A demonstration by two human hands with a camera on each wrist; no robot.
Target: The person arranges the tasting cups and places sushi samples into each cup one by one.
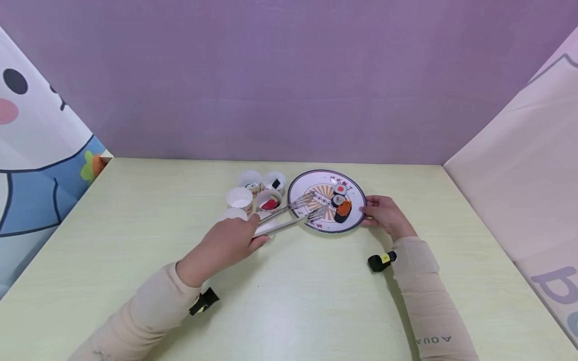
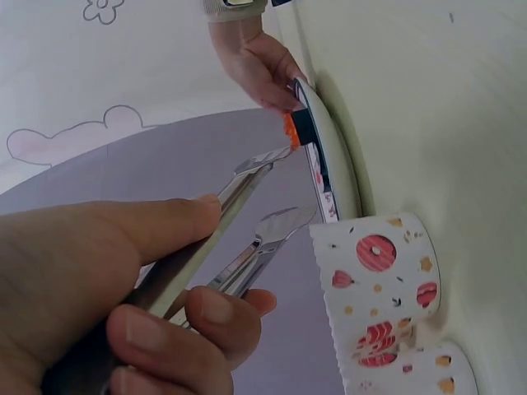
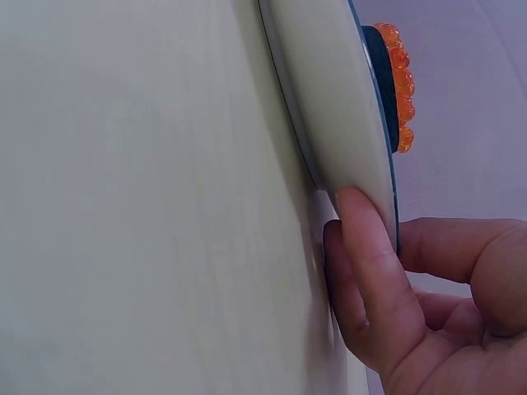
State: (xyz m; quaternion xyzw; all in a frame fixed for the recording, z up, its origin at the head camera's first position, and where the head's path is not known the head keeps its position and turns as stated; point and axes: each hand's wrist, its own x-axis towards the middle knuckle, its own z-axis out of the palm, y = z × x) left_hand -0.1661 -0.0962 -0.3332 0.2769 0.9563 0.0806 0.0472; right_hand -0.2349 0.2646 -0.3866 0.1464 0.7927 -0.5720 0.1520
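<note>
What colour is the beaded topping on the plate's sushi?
The topping is bright orange; the right wrist view shows it best.

Before you stretched pale, faintly grained table (image 1: 316, 301). Round white plate (image 1: 310, 179) with dark rim lay face up on it, toward far edge, slightly right of your centre. Just left of plate stood cluster of at least five white cups (image 1: 239, 198), open tops up, sides printed with small coloured figures; nearest you saw partly hidden. Tiny dark speck (image 1: 258, 286) showed on surface closer to you.

the tongs (image 1: 288, 224) look shiny metal, the plate (image 1: 308, 184) glossy, cups (image 2: 380, 276) papery.
</note>
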